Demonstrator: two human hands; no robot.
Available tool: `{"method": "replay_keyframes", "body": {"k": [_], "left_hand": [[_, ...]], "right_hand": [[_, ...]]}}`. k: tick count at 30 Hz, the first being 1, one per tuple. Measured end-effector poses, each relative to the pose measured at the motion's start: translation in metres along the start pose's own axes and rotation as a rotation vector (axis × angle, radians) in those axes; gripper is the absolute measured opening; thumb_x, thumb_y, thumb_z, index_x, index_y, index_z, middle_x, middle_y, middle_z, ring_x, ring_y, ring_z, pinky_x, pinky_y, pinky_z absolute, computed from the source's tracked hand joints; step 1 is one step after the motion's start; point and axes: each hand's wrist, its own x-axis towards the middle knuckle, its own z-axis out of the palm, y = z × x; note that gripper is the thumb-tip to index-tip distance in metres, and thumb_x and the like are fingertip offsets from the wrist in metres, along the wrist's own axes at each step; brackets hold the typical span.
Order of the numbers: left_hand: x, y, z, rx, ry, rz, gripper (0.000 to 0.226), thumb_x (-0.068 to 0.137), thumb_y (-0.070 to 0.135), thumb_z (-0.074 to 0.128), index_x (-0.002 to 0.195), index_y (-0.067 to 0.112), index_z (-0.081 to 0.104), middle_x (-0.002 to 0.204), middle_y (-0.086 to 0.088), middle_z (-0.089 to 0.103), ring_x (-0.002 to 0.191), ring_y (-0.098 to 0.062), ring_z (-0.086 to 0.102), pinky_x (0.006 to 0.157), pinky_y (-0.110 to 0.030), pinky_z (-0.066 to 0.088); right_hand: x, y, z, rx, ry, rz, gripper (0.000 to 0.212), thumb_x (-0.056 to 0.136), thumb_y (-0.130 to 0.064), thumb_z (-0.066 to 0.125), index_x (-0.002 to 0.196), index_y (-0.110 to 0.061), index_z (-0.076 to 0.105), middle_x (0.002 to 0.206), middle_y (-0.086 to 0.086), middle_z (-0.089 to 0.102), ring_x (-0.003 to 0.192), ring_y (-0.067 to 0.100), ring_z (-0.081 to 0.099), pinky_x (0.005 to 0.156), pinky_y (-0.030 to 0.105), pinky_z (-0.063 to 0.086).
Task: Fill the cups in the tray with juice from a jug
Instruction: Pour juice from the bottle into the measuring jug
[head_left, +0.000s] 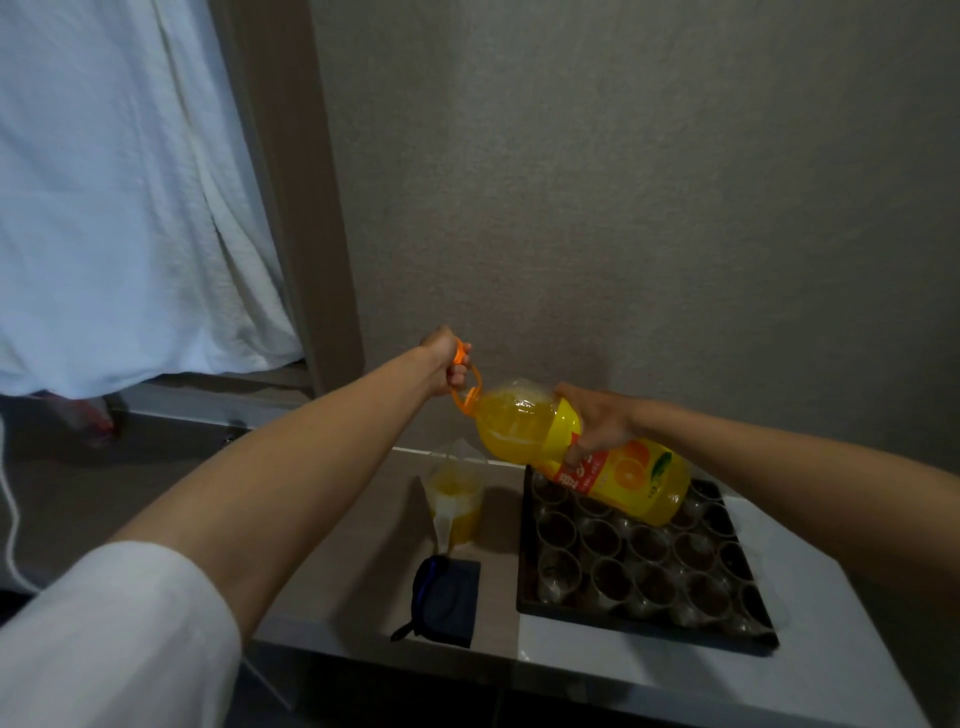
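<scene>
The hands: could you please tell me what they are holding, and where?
Both hold the juice bottle: left hand on its orange carry handle, right hand around its body.

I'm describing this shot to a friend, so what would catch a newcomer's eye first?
The big yellow plastic juice bottle, held tilted above the table's middle: the left hand grips its orange handle, the right hand its body. Beneath it, a black tray of empty clear cups; left of that, a clear jug partly filled with juice.

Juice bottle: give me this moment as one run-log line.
left hand: grips orange handle | right hand: holds juice bottle tilted above tray | jug: partly filled | cups: look empty
</scene>
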Motion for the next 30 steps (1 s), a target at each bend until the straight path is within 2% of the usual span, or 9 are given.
{"method": "replay_keyframes", "body": {"k": [12, 16, 18, 23, 28, 30], "left_hand": [[-0.0059, 0.0021, -0.0043, 0.008, 0.006, 0.005, 0.039, 0.105, 0.016, 0.018, 0.076, 0.012, 0.044, 0.061, -0.004, 0.035, 0.027, -0.007, 0.024, 0.036, -0.011, 0.017], [-0.0058, 0.0001, -0.0044, 0.001, -0.01, -0.006, 0.039, 0.105, 0.016, 0.018, 0.076, 0.013, 0.044, 0.049, -0.001, 0.037, 0.027, -0.007, 0.024, 0.035, -0.011, 0.017], [-0.0056, -0.0004, -0.0055, -0.002, -0.01, -0.007, 0.04, 0.107, 0.018, 0.018, 0.077, 0.013, 0.044, 0.049, -0.002, 0.037, 0.027, -0.007, 0.024, 0.035, -0.011, 0.017], [-0.0074, 0.0005, -0.0047, 0.011, -0.012, -0.007, 0.041, 0.107, 0.02, 0.018, 0.076, 0.013, 0.044, 0.058, -0.003, 0.035, 0.029, -0.007, 0.024, 0.036, -0.013, 0.017], [-0.0056, 0.0012, -0.0026, 0.019, -0.018, -0.011, 0.037, 0.104, 0.015, 0.018, 0.077, 0.013, 0.044, 0.041, 0.0, 0.037, 0.028, -0.007, 0.023, 0.034, -0.012, 0.016], [-0.0054, 0.0006, -0.0021, 0.019, -0.019, -0.016, 0.035, 0.103, 0.012, 0.019, 0.078, 0.013, 0.044, 0.043, -0.001, 0.037, 0.028, -0.007, 0.023, 0.035, -0.012, 0.016]], "right_hand": [[-0.0036, -0.0059, -0.0004, -0.003, 0.006, -0.009, 0.098, 0.067, -0.04, 0.092, 0.144, -0.032, 0.031, 0.13, -0.001, 0.058, 0.114, 0.026, 0.061, 0.094, 0.048, 0.056], [-0.0048, -0.006, 0.0011, -0.003, -0.004, 0.002, 0.102, 0.07, -0.038, 0.091, 0.149, -0.033, 0.027, 0.131, -0.003, 0.055, 0.115, 0.024, 0.06, 0.093, 0.046, 0.057], [-0.0054, -0.0069, 0.0016, -0.007, 0.002, -0.003, 0.102, 0.07, -0.037, 0.091, 0.15, -0.033, 0.027, 0.133, -0.002, 0.056, 0.116, 0.023, 0.059, 0.093, 0.045, 0.056], [-0.0056, -0.0057, 0.0025, -0.02, 0.003, 0.007, 0.099, 0.069, -0.039, 0.091, 0.147, -0.033, 0.03, 0.133, -0.001, 0.057, 0.115, 0.024, 0.06, 0.094, 0.045, 0.056], [-0.0066, -0.0029, 0.0023, -0.028, 0.011, 0.023, 0.093, 0.067, -0.043, 0.091, 0.138, -0.036, 0.032, 0.13, -0.001, 0.058, 0.112, 0.025, 0.061, 0.093, 0.048, 0.057], [-0.0074, -0.002, 0.0026, -0.029, 0.01, 0.022, 0.093, 0.066, -0.044, 0.091, 0.137, -0.037, 0.032, 0.13, -0.001, 0.058, 0.112, 0.025, 0.062, 0.093, 0.049, 0.057]]}}
